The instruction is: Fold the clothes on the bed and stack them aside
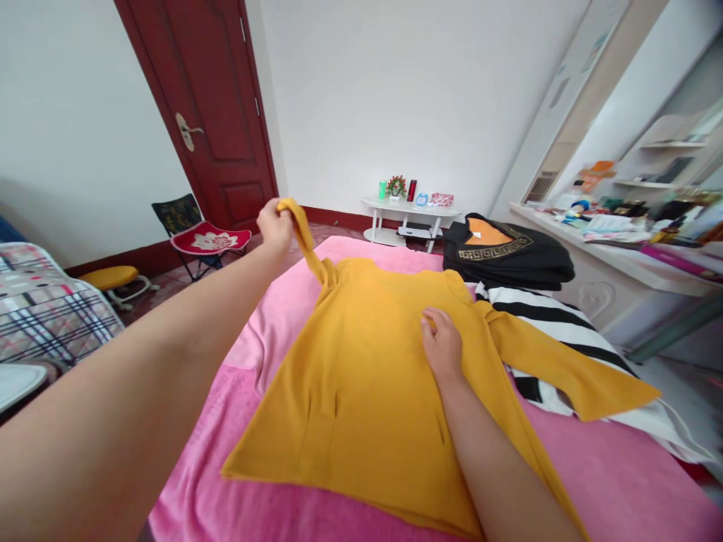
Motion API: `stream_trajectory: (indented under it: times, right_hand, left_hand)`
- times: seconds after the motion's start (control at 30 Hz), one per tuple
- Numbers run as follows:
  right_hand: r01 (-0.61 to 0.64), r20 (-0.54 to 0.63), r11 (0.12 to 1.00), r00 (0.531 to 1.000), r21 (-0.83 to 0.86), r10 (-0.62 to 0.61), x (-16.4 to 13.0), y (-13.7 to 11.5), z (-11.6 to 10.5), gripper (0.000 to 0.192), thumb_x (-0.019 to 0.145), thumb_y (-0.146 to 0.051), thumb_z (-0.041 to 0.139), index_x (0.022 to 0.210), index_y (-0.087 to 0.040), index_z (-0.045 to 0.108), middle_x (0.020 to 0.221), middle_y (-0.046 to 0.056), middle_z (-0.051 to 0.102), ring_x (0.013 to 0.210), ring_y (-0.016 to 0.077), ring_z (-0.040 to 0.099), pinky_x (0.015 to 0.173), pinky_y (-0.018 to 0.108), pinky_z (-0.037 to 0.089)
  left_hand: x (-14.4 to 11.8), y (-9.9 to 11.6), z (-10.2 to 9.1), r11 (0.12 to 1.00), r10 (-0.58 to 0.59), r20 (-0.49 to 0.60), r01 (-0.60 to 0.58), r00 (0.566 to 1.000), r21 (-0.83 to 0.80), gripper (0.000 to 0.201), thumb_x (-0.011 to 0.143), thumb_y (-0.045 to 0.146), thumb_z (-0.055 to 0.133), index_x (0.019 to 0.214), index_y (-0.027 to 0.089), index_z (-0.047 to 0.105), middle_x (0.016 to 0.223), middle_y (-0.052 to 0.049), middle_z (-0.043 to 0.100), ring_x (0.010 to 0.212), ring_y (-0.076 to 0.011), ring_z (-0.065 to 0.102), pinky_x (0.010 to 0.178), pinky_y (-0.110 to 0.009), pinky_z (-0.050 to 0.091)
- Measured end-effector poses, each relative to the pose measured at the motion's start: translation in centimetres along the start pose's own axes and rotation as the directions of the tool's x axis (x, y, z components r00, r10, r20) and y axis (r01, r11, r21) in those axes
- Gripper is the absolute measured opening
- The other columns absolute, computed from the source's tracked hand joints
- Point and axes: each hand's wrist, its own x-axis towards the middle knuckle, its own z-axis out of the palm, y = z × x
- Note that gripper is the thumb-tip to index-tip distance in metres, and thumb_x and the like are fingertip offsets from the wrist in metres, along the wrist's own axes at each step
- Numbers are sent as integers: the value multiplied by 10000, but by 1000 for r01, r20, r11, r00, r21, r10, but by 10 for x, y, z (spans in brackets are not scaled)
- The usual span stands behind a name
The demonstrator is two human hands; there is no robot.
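A mustard-yellow long-sleeved top [378, 361] lies spread out, its neckline away from me and its hem near me. My left hand [276, 223] is closed around the end of one sleeve, which it holds raised above the bed at the far left. The other sleeve stretches out to the right over a black-and-white striped garment [542, 309]. On the right half of the top's body rests my right hand [442, 342], fingers loosely curled with a gap to the thumb. The fabric beneath it looks smooth, with no bunching.
A pink blanket [610, 467] lies under the clothes. Folded black clothing [508, 252] sits at the far right. Beyond stands a small white table [389, 205] with ornaments. A folding chair [206, 235] and a yellow stool [110, 278] are at left, a cluttered counter [610, 252] at right.
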Motion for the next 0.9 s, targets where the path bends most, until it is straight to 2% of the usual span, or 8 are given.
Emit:
stream_trajectory:
  times: [0.07,0.17,0.27,0.33,0.53,0.63,0.77,0.9]
  right_hand:
    - [94,23,993,995,69,-96,-3,-6,-3,279,891,-259,386,1003,-181,630,1063,85,647,1007,185,581,873,282,448]
    - [204,113,975,970,91,-214,-7,-13,-5,221,889,-267,425,883,-202,636,888,51,662,841,174,604,776,271,450]
    - [254,183,965,948,64,-262,-10,-17,-6,208,888,-275,448,829,-208,635,808,32,652,761,158,595,723,254,433]
    - [264,204,963,942,46,-268,-11,-19,-7,206,883,-275,456,815,-210,640,793,26,650,744,152,590,706,249,427]
    - [169,251,984,952,55,-177,-9,-22,3,148,815,-240,520,875,-214,653,848,27,668,768,158,602,746,277,448]
    - [-222,313,944,939,242,141,0,-32,18,159,765,-203,559,903,-193,636,801,30,663,728,161,627,744,304,491]
    - [-695,579,525,711,491,400,22,-57,35,353,718,-154,597,1068,-179,562,756,19,646,659,157,664,670,309,550]
    - [-752,668,108,633,650,391,40,-72,53,535,672,-143,639,1173,-288,517,919,18,647,797,155,662,766,338,551]
  left_hand:
    - [-1,44,25,968,219,226,-183,949,-171,327,898,277,458,1160,111,562,1125,-77,622,1048,-206,587,908,-359,471]
    - [-44,96,44,864,483,533,-280,695,-418,510,836,306,581,1322,222,451,1317,-86,513,1120,-226,555,956,-387,434]
    - [-111,102,29,867,495,736,-314,462,-386,549,816,260,578,1346,228,438,1370,-107,465,1090,-222,569,923,-378,462]
    - [-149,83,4,882,402,827,-410,393,-233,522,800,233,573,1313,209,481,1324,-100,511,1109,-220,556,961,-363,436]
    - [-190,5,-90,811,-147,834,-419,532,410,491,751,330,609,1222,214,530,1122,-70,626,950,-207,621,823,-288,466]
    - [-193,-7,-126,799,-338,800,-299,495,522,423,740,406,610,1118,218,572,931,-27,677,820,-182,633,707,-249,446]
    - [-202,-3,-151,835,-429,815,-172,389,522,356,724,487,594,921,194,632,744,5,653,693,-170,599,585,-227,380]
    - [-216,6,-156,890,-423,853,-35,306,454,288,705,443,590,792,171,627,701,19,619,642,-151,551,539,-216,342]
